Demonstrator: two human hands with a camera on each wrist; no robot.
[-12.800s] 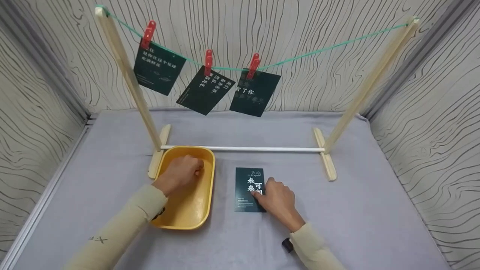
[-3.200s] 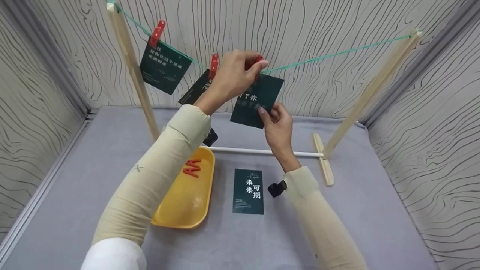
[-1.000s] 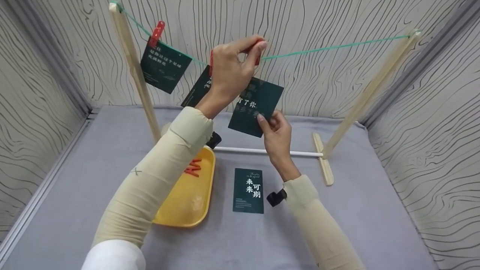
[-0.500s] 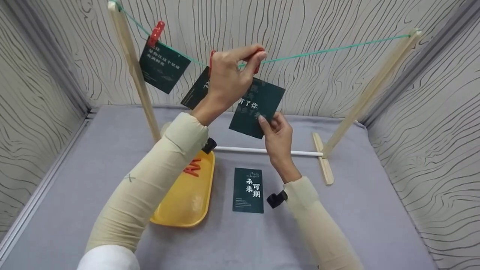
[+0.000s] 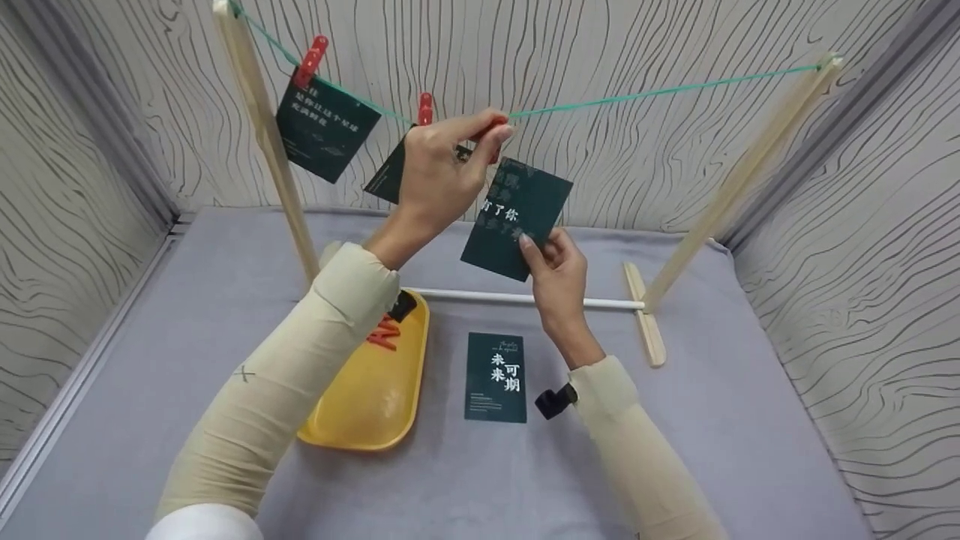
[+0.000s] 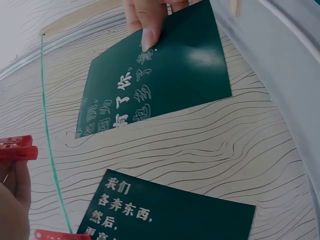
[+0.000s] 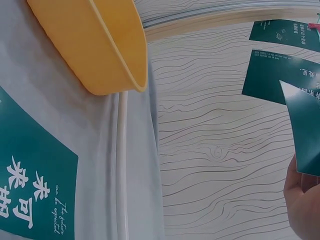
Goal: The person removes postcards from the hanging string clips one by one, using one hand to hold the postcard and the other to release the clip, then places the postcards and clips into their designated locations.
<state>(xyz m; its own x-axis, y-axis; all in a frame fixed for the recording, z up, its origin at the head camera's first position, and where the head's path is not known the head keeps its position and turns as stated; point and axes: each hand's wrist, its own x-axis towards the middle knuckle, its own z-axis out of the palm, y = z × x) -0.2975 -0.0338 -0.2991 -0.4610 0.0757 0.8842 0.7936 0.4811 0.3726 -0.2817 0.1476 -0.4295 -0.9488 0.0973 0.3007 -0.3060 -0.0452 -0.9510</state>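
My left hand (image 5: 442, 165) pinches a red clothespin (image 6: 17, 148) between thumb and fingers, close beside the green line (image 5: 660, 91). In the left wrist view the clothespin is apart from the card below. My right hand (image 5: 559, 277) pinches a dark green printed card (image 5: 517, 217) at its lower right edge, thumb on the front; the card hangs free below the line. Two other cards stay clipped by red clothespins: one at far left (image 5: 328, 124), one (image 6: 170, 210) mostly behind my left hand in the head view.
A yellow basin (image 5: 367, 420) with several red clothespins (image 5: 386, 334) stands left, partly under my left forearm. Another green card (image 5: 495, 379) lies on the grey cloth. Wooden posts (image 5: 739, 187) carry the line, with a white rod (image 5: 487, 297) between their feet.
Earlier my left hand was in the basin and my right touched the card on the table. Now the third hanging card is off the line in my right hand, its clothespin in my left.
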